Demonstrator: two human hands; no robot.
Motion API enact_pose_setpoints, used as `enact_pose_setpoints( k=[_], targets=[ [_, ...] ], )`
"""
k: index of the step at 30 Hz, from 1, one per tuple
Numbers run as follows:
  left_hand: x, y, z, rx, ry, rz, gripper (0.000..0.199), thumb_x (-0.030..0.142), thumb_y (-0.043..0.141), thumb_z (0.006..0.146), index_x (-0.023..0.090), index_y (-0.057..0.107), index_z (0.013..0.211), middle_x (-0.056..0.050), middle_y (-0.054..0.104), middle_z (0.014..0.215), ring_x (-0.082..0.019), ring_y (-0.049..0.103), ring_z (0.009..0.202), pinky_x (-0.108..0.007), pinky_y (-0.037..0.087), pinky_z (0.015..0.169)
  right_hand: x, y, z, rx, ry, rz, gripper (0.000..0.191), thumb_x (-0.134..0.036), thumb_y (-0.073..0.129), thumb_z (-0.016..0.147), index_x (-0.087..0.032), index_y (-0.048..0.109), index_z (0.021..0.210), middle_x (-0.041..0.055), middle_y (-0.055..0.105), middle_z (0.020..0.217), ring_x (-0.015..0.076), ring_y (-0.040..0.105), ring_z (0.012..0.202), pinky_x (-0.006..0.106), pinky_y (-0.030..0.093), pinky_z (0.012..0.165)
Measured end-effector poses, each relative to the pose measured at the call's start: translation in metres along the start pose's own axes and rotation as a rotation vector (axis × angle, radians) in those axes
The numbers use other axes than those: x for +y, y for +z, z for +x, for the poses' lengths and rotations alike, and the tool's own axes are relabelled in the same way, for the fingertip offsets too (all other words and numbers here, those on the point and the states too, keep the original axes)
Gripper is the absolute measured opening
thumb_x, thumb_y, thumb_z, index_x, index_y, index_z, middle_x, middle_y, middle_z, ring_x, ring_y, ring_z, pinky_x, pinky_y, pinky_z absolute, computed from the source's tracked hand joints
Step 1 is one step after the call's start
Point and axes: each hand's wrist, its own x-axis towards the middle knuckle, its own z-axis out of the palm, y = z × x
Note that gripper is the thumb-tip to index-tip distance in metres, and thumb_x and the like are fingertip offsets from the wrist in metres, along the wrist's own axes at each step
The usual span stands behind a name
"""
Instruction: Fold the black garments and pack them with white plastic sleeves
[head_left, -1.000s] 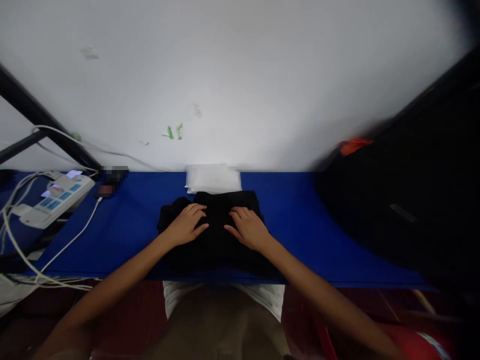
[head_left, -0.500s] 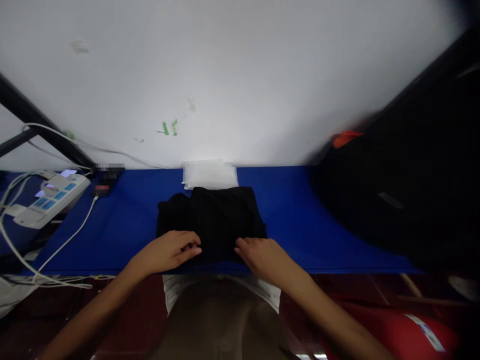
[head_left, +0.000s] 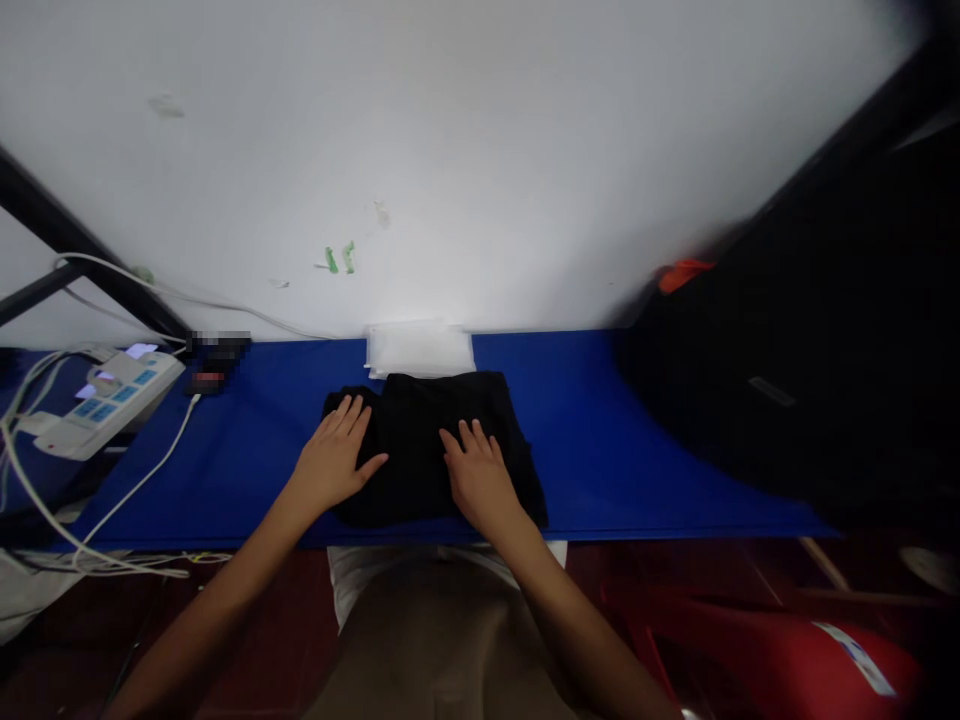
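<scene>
Head view: folded black cloth [head_left: 412, 440] lying crosswise, with the right hand [head_left: 478, 475] resting nearer its middle

With 12 o'clock pointing at the white wall [head_left: 525, 200], the cloth is lying on the blue tabletop [head_left: 577, 440] near its 6 o'clock edge, its longer side apparently running from 9 to 3. Both hands are touching it, so neither is having to reach.

The left hand [head_left: 334, 455] is covering the cloth's 9 o'clock end, its fingers pointing toward 1 o'clock and its thumb standing out toward 3. From there, the bulk of the fabric is lying at about 3 o'clock. This hand is spreading flat, fingers a little apart, and is gripping nothing that shows.

The right hand is lying well inside the opposite end, its fingertips pointing toward 11 o'clock, and the cloth's middle is sitting at about 10 o'clock from it. A strip of black fabric is showing past it at 3 o'clock. Its fingers are fanning slightly and look gently bent; they are resting on top rather than pinching a fold. Between the hands, a band of cloth is lying uncovered.

Just beyond the cloth at 12 o'clock, white flat packets [head_left: 420, 350] are lying against the wall. Well apart, toward 9 o'clock, a white power strip [head_left: 112, 405] is sitting among cables. How many layers the cloth is holding is too dark to tell.
</scene>
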Motion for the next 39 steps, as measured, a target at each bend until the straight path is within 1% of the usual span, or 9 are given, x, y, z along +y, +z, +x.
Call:
enact_pose_setpoints(
  k=[5,9,13,19,25,29,32,36,39],
  targets=[
    [0.008,0.016,0.011,-0.068,-0.013,-0.057,0.101,0.073,0.044,0.085,0.000,0.019,0.151,-0.026,0.020,0.158,-0.037,0.017,0.148,-0.051,0.029,0.116,0.020,0.017,-0.003,0.142,0.033,-0.029,0.053,-0.044,0.042,0.099,-0.019,0.045,0.145,0.0195,0.038,0.153,0.0367,0.028,0.144,0.055,0.029,0.111],
    [0.020,0.025,0.013,-0.129,-0.031,-0.031,0.104,0.078,0.040,0.083,0.002,0.022,0.152,-0.027,0.021,0.157,-0.042,0.016,0.147,-0.060,0.022,0.115,0.033,0.023,-0.007,0.177,0.075,-0.054,0.063,-0.055,0.039,0.097,-0.018,0.041,0.148,0.0201,0.035,0.154,0.0361,0.026,0.145,0.054,0.027,0.113],
    [0.027,0.029,0.014,-0.137,-0.025,-0.018,0.104,0.079,0.040,0.082,0.003,0.023,0.152,-0.026,0.024,0.157,-0.041,0.018,0.147,-0.060,0.017,0.116,0.041,0.025,-0.009,0.176,0.075,-0.069,0.064,-0.056,0.036,0.098,-0.016,0.039,0.149,0.0207,0.034,0.155,0.0344,0.026,0.146,0.052,0.027,0.114],
    [0.023,0.032,0.011,-0.048,-0.006,-0.050,0.093,0.074,0.042,0.086,0.013,0.022,0.154,-0.020,0.029,0.157,-0.036,0.024,0.146,-0.058,0.017,0.116,0.045,0.025,-0.009,0.188,0.065,-0.046,0.064,-0.056,0.035,0.098,-0.016,0.039,0.149,0.0190,0.033,0.156,0.0336,0.026,0.146,0.054,0.025,0.114],
    [0.018,0.029,0.010,-0.072,-0.032,-0.086,0.086,0.070,0.042,0.089,0.019,0.022,0.154,-0.014,0.029,0.158,-0.032,0.024,0.147,-0.055,0.021,0.117,0.049,0.026,-0.011,0.186,0.064,-0.058,0.065,-0.057,0.035,0.098,-0.016,0.040,0.148,0.0199,0.033,0.155,0.0342,0.025,0.146,0.052,0.027,0.114],
    [0.025,0.026,-0.001,-0.074,-0.134,-0.020,0.080,0.068,0.038,0.091,0.017,0.029,0.152,-0.016,0.030,0.157,-0.036,0.027,0.145,-0.062,0.020,0.115,0.052,0.028,-0.011,0.216,0.112,-0.054,0.070,-0.059,0.036,0.097,-0.010,0.040,0.147,0.0217,0.029,0.156,0.0357,0.021,0.147,0.051,0.030,0.113],
    [0.029,0.022,-0.019,-0.073,-0.213,0.068,0.069,0.058,0.036,0.094,0.012,0.042,0.145,-0.022,0.040,0.150,-0.040,0.035,0.141,-0.063,0.025,0.111,0.054,0.029,-0.011,0.221,0.139,-0.055,0.074,-0.059,0.035,0.097,-0.005,0.039,0.147,0.0225,0.028,0.156,0.0351,0.021,0.147,0.050,0.029,0.114],
    [0.026,0.008,-0.036,-0.065,-0.216,0.101,0.060,0.050,0.040,0.092,0.009,0.053,0.134,-0.024,0.057,0.135,-0.040,0.048,0.131,-0.061,0.031,0.109,0.055,0.031,-0.011,0.240,0.135,-0.050,0.074,-0.060,0.031,0.097,-0.006,0.039,0.147,0.0221,0.031,0.156,0.0349,0.022,0.147,0.051,0.030,0.113],
    [0.029,-0.006,-0.029,0.004,-0.180,0.027,0.058,0.052,0.043,0.092,0.011,0.054,0.132,-0.022,0.057,0.136,-0.038,0.046,0.134,-0.059,0.032,0.110,0.055,0.029,-0.009,0.226,0.139,-0.048,0.072,-0.057,0.033,0.097,-0.005,0.040,0.146,0.0233,0.032,0.155,0.0367,0.022,0.146,0.052,0.029,0.113]
  ],
)
